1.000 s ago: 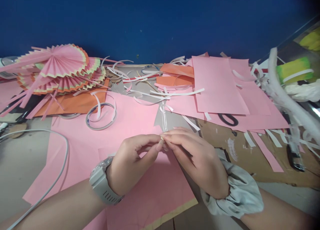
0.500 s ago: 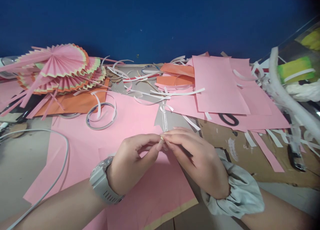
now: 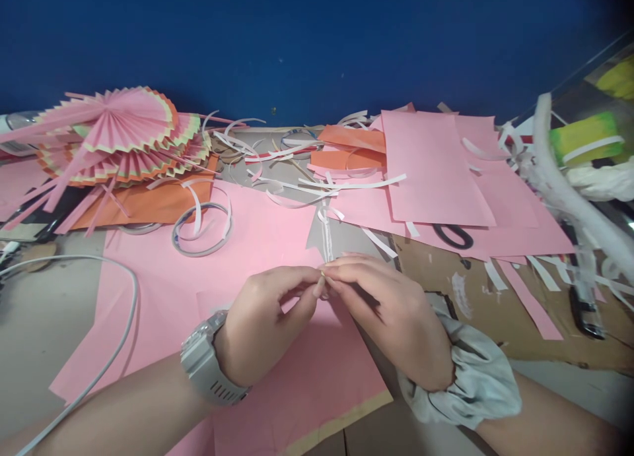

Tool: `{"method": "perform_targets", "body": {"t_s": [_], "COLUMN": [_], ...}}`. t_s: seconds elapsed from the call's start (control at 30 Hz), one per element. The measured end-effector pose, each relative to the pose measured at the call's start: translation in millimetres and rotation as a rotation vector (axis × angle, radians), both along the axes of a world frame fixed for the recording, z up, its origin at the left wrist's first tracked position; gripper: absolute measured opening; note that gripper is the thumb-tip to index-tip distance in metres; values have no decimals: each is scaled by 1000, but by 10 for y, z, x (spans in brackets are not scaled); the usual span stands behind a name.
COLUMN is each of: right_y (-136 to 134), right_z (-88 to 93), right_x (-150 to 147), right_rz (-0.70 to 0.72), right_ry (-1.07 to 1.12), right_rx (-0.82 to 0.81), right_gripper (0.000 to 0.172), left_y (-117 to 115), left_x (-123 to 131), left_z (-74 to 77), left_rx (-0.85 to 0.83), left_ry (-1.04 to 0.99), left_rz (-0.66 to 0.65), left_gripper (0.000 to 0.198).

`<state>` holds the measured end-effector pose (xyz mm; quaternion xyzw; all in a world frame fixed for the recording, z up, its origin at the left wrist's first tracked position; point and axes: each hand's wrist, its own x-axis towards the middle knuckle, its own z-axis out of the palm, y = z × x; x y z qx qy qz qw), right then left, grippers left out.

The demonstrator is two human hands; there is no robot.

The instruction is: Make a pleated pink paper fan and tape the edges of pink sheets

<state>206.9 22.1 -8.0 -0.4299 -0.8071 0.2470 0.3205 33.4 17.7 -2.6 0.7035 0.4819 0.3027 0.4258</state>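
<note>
My left hand (image 3: 270,324), with a grey watch (image 3: 211,360) at its wrist, pinches a tiny pale yellowish piece (image 3: 322,274) between thumb and fingertips. My right hand (image 3: 391,317), with a pale green scrunchie (image 3: 470,377) round its wrist, meets it there, its fingertips closed on the same piece. Most of that piece is hidden by the fingers. Under both hands lies a pink sheet (image 3: 297,390) with a yellowish strip along its lower edge. White strands (image 3: 326,235) show just beyond the fingertips.
Pleated pink paper fans (image 3: 123,123) are piled at the back left, over orange paper (image 3: 143,205). A ring (image 3: 202,229) lies on pink paper. Pink sheets (image 3: 436,169) and paper strips cover the back right, near a black scissor handle (image 3: 453,237). A cable (image 3: 133,291) curves at left.
My left hand has shifted very slightly to the right, and the fingertips of both hands remain together. Less of the pale piece shows between them.
</note>
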Motion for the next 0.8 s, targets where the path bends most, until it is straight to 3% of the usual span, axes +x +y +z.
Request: {"method": "perform_targets", "body": {"t_s": [0.5, 0.63, 0.8], "right_y": [20, 11, 4], "right_z": [68, 64, 48], "right_x": [-20, -4, -11], "right_rz": [-83, -33, -37], "right_ry": [114, 156, 128], "right_rx": [-220, -245, -229], "right_gripper": [18, 23, 17], "left_y": [6, -4, -2], "left_x": [17, 17, 19], "left_z": [-2, 16, 37], "left_rx": [-152, -148, -108], "left_ry": [-159, -185, -140], "left_rz": [-6, -12, 5], "left_gripper": [12, 12, 10]}}
